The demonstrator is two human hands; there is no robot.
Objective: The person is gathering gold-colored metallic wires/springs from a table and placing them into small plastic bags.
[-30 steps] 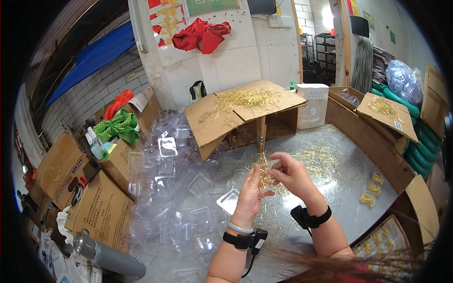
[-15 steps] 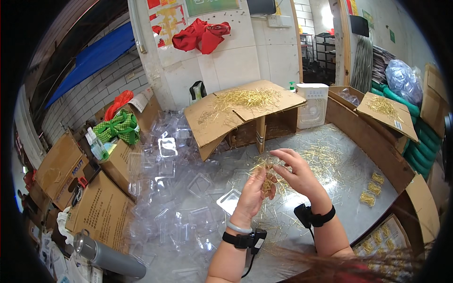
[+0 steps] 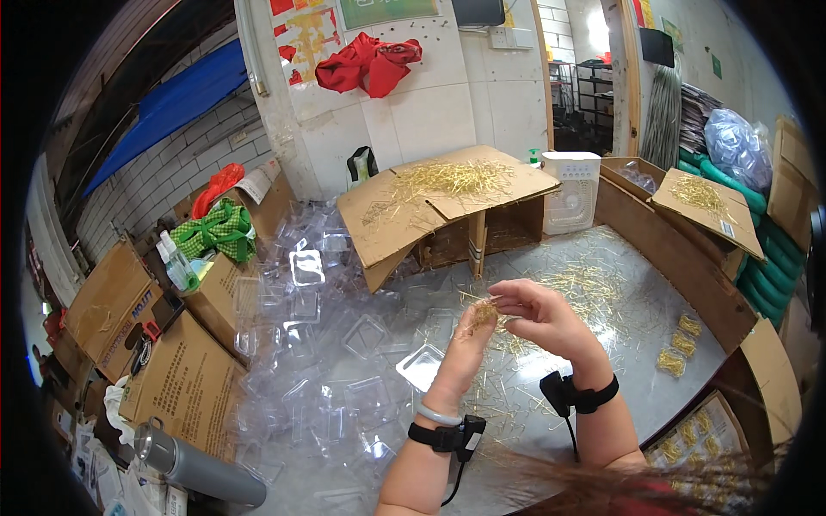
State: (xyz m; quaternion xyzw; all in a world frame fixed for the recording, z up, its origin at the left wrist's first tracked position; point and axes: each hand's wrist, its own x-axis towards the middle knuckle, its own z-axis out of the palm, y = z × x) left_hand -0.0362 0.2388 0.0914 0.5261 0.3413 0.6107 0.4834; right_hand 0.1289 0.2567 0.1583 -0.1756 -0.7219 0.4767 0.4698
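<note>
My left hand (image 3: 465, 344) is closed around a small bundle of thin gold-coloured wire pieces (image 3: 483, 314), held above the grey table. The pieces' ends stick out past the thumb. From the right, my right hand (image 3: 551, 320) curves its fingers and thumb onto the same bundle, its fingertips touching the edge. Many loose gold wire pieces (image 3: 585, 288) lie scattered on the table behind and beside my hands. Next to my left wrist lies an open clear plastic tray (image 3: 422, 365).
Many clear plastic boxes (image 3: 344, 404) cover the table's left part. A cardboard stand (image 3: 379, 219) with a gold pile rises at the back, beside a white fan (image 3: 571, 193). Small filled packs (image 3: 671, 361) sit at the right edge. A grey flask (image 3: 206, 473) lies front left.
My right hand has lowered slightly, its fingers curling closer together around the bundle. My left hand has turned a little, and its lower fingers are now hidden.
</note>
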